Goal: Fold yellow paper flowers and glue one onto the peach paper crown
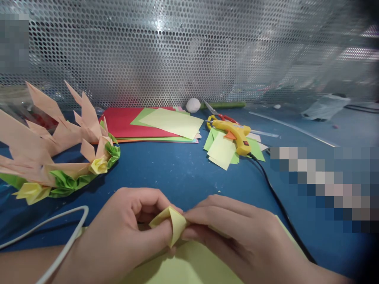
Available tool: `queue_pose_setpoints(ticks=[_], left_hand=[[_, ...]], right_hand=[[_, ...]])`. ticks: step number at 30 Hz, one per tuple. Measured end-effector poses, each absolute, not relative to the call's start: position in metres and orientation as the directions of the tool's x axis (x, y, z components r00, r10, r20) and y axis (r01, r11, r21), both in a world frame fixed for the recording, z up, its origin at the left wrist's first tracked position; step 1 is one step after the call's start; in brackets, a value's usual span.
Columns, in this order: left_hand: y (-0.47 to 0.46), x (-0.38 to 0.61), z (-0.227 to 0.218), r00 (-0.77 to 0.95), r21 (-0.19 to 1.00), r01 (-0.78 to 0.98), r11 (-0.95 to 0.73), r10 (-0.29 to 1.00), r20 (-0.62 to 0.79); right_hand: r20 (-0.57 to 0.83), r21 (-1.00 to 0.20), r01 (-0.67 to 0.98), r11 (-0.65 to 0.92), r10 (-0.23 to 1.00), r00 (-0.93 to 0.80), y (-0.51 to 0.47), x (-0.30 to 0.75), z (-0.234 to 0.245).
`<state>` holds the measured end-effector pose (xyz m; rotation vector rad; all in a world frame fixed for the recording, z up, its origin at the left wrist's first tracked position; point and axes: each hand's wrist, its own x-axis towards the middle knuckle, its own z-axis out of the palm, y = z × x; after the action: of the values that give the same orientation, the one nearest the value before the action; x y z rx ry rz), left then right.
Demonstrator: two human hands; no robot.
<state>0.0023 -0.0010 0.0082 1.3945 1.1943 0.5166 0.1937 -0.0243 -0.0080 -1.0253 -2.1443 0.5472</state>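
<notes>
Both of my hands pinch one small folded piece of pale yellow paper (173, 225) near the table's front edge. My left hand (124, 232) curls its fingers round the piece from the left. From the right, my right hand (237, 232) presses its fingertips on the fold. Under both hands lies a larger pale yellow-green sheet (189, 268) on the blue table (177, 169).
A paper wreath (59, 157) of peach spikes with green and yellow folds sits at left. Coloured paper sheets (154, 124) lie at the back, with a white ball (193, 105), scissors (220, 116), a yellow glue gun (235, 136) and its black cord (278, 201). A white cable (59, 228) curves at front left. Perforated metal wall (189, 51) behind.
</notes>
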Motion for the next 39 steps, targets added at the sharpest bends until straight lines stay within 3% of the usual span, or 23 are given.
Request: queue_pose_setpoints(ticks=[6,15,24,31,39], left_hand=[[-0.001,0.001,0.01,0.414,0.923,0.362,0.133,0.864,-0.287],[0.0,-0.004,0.008,0.499,0.972,0.185,0.144,0.838,-0.219],[-0.005,-0.005,0.007,0.417,0.906,0.42,-0.049,0.898,-0.144],[-0.005,-0.004,0.011,0.521,0.864,0.473,-0.172,0.845,-0.118],[-0.003,-0.002,0.012,0.52,0.878,0.471,-0.084,0.831,-0.199]], right_hand=[[0.378,-0.652,0.486,0.582,0.805,-0.457,-0.024,0.193,-0.005],[0.257,-0.762,0.484,0.43,0.887,-0.383,-0.023,0.191,-0.001],[0.147,-0.816,0.501,0.288,0.942,-0.302,-0.024,0.188,0.0],[0.207,-0.771,0.545,0.33,0.939,-0.275,-0.026,0.186,0.003],[0.201,-0.757,0.556,0.344,0.932,-0.303,-0.026,0.185,0.004]])
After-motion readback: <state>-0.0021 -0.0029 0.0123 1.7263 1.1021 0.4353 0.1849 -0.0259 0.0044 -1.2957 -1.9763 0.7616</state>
